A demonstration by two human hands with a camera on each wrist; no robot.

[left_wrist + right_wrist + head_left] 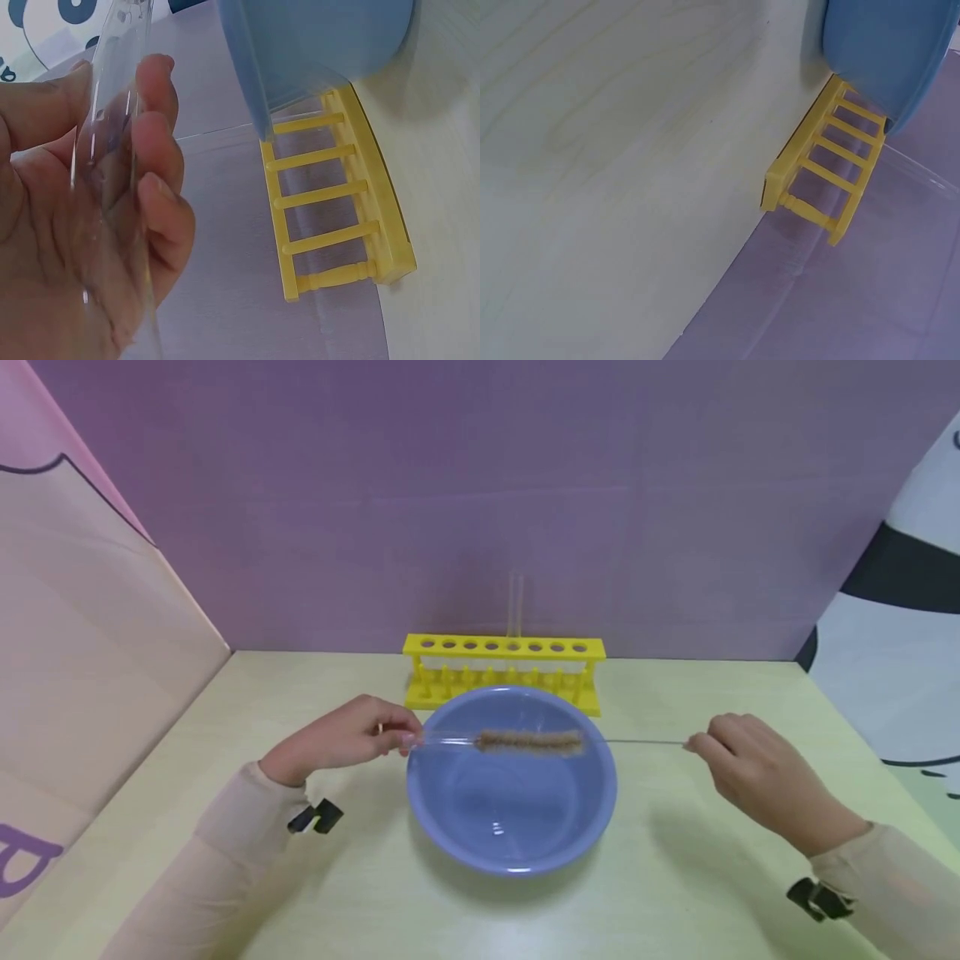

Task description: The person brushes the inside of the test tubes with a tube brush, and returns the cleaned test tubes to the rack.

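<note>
My left hand (371, 731) grips a clear glass test tube (448, 741), held nearly level over the left side of a blue basin (510, 843). In the left wrist view, thumb and curled fingers lie round the tube (112, 150). A test tube brush with brown bristles (529, 742) is in line with the tube above the basin. Its bristle tip is at the tube's right end; how far it sits inside, I cannot tell. On the right, my right hand (757, 768) pinches the brush's thin wire handle (645, 742). The right wrist view does not show that hand.
Just behind the basin stands a yellow test tube rack (502, 647) with a row of holes and pegs. Another clear test tube (515, 606) stands upright in it. A purple backdrop (480, 510) rises at the rear edge of the pale table (322, 877).
</note>
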